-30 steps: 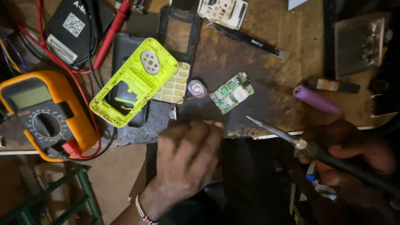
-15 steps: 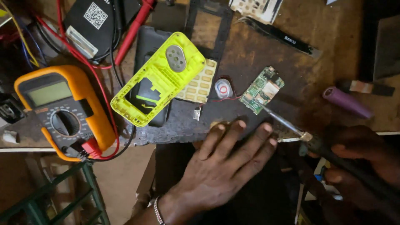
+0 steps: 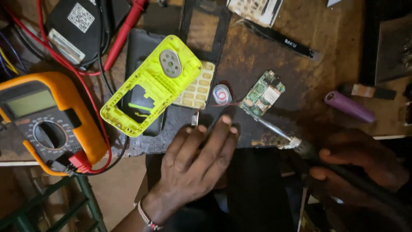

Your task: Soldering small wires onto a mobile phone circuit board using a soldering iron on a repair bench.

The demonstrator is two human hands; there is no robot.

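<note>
Green and studded with tiny parts, a small circuit board (image 3: 262, 93) lies flat on the worn wooden worktop (image 3: 326, 51), right of centre. The right hand (image 3: 360, 165) is wrapped around the dark handle of a soldering iron (image 3: 300, 146), whose thin metal tip reaches up and left until it meets the board's lower edge. The left hand (image 3: 195, 165) rests palm down at the worktop's near edge with its fingers spread and holding nothing; the fingertips (image 3: 225, 120) lie just below a small round part with a red ring (image 3: 221, 94), which sits just beside the board on thin wires.

To the left, a lime-yellow phone shell (image 3: 150, 86) lies tilted over a dark phone back, with a pale keypad mat (image 3: 198, 88) tucked against its right side. An orange multimeter (image 3: 47, 116) sits at the far left edge, its red lead (image 3: 124, 32) running up across the worktop. A purple cylinder (image 3: 349, 107) lies to the right of the board, well apart from it, and black tweezers (image 3: 281, 41) lie above it.
</note>
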